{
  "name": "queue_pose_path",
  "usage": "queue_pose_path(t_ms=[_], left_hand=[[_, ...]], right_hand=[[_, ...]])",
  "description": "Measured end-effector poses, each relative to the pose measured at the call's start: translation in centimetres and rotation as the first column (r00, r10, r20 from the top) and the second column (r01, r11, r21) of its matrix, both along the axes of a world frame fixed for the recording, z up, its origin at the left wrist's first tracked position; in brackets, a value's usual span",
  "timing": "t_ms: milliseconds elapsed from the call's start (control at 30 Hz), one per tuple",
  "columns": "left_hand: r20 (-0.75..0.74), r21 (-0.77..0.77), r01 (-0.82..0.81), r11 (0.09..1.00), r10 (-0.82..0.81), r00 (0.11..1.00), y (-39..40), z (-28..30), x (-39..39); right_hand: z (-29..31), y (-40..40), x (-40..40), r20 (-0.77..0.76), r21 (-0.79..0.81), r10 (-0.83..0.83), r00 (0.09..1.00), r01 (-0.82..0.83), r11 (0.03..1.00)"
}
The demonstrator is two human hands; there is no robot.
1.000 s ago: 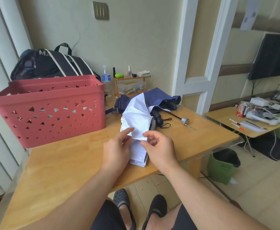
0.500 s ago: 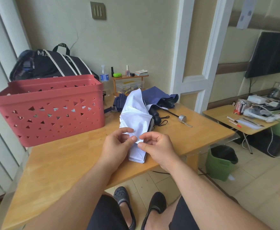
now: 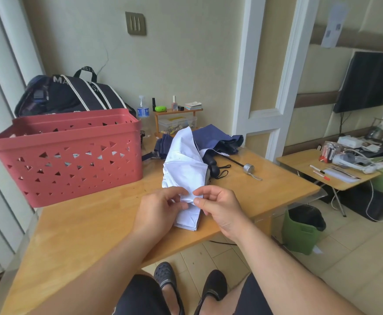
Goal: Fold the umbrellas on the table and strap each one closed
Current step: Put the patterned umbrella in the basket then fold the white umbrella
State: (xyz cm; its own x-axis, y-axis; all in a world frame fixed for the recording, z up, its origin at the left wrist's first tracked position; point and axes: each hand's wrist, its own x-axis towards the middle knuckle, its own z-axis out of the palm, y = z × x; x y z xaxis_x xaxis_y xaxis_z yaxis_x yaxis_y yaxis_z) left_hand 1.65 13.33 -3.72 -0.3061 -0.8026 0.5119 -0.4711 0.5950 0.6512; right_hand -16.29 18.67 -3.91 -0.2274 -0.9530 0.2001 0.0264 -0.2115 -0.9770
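Note:
A white folding umbrella [image 3: 185,169] lies loosely bunched near the front edge of the wooden table [image 3: 90,221], its canopy partly gathered and a dark handle showing at its right side. My left hand [image 3: 160,208] and my right hand [image 3: 217,205] meet at its near end, each pinching a fold of white fabric between thumb and fingers. Behind it lies a dark blue umbrella [image 3: 211,139], unfolded and crumpled, with its black shaft and silver cap [image 3: 248,168] pointing right.
A red perforated basket [image 3: 72,153] fills the table's left side, a dark bag [image 3: 72,94] behind it. A small wooden shelf [image 3: 177,119] with bottles stands by the wall. A green bin [image 3: 302,228] and a cluttered low table [image 3: 336,176] are at the right.
Both hands have drawn closer together on the white umbrella's near end, gathering its fabric into a tighter fold. The umbrella's far part has shifted slightly.

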Motion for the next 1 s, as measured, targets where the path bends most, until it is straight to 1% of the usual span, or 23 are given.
queue_pose_path(t_ms=[100, 200, 333, 433, 533, 600, 633, 667, 733, 800, 867, 933, 1000], left_hand=[[0.1, -0.079, -0.012, 0.997, 0.02, 0.995, -0.2, 0.1, 0.9], [0.138, -0.12, 0.01, 0.993, 0.007, 0.99, 0.3, -0.4, 1.6], [0.135, -0.12, 0.025, 0.993, -0.009, 0.991, 0.6, -0.8, 1.9], [0.128, -0.107, 0.014, 0.994, 0.0, 0.992, 0.9, -0.6, 2.1], [0.13, -0.1, 0.013, 0.995, 0.0, 0.992, 1.0, -0.6, 2.1], [0.116, -0.087, 0.003, 0.996, 0.007, 0.993, 1.1, -0.5, 2.0], [0.103, -0.083, -0.002, 0.997, 0.01, 0.995, 1.0, -0.5, 2.0], [0.089, -0.076, -0.003, 0.997, 0.01, 0.996, 1.1, -0.5, 2.0], [0.073, -0.063, 0.001, 0.998, 0.004, 0.997, 1.0, -0.5, 2.0], [0.053, -0.09, 0.005, 0.996, -0.001, 0.999, 0.9, -0.6, 2.1], [0.029, -0.156, -0.002, 0.988, 0.006, 1.0, 0.7, -0.7, 2.1], [0.067, -0.243, 0.009, 0.97, 0.007, 0.998, 0.5, -1.0, 2.0], [0.147, -0.318, 0.045, 0.947, 0.003, 0.989, 0.5, -1.2, 1.8]], right_hand=[[-0.1, 0.1, 0.2, -0.046, 0.013, 0.006, 0.999, -0.006, 1.0], [0.0, 0.2, 0.2, -0.125, 0.025, 0.004, 0.992, -0.001, 1.0], [0.2, 0.7, 0.0, -0.302, 0.054, 0.034, 0.953, -0.019, 0.998], [-0.1, 1.0, -0.3, -0.344, 0.076, 0.023, 0.939, 0.003, 0.997], [-0.5, 1.1, -0.3, -0.377, 0.04, -0.017, 0.926, 0.035, 0.999], [-0.5, 1.2, -0.1, -0.445, -0.015, -0.069, 0.893, 0.069, 0.997], [-0.6, 1.1, 0.1, -0.517, -0.058, -0.102, 0.85, 0.083, 0.995], [-0.6, 1.1, 0.3, -0.6, -0.112, -0.14, 0.787, 0.091, 0.99], [-0.8, 1.0, 0.7, -0.719, -0.267, -0.269, 0.641, 0.103, 0.958], [-0.9, 0.7, 0.8, -0.743, -0.471, -0.452, 0.494, 0.094, 0.877], [-0.9, 0.4, 0.7, -0.725, -0.616, -0.59, 0.356, 0.049, 0.786], [-0.9, 0.4, 0.5, -0.715, -0.672, -0.643, 0.275, -0.015, 0.74], [-1.1, 0.6, 0.4, -0.739, -0.664, -0.637, 0.221, -0.077, 0.744]])
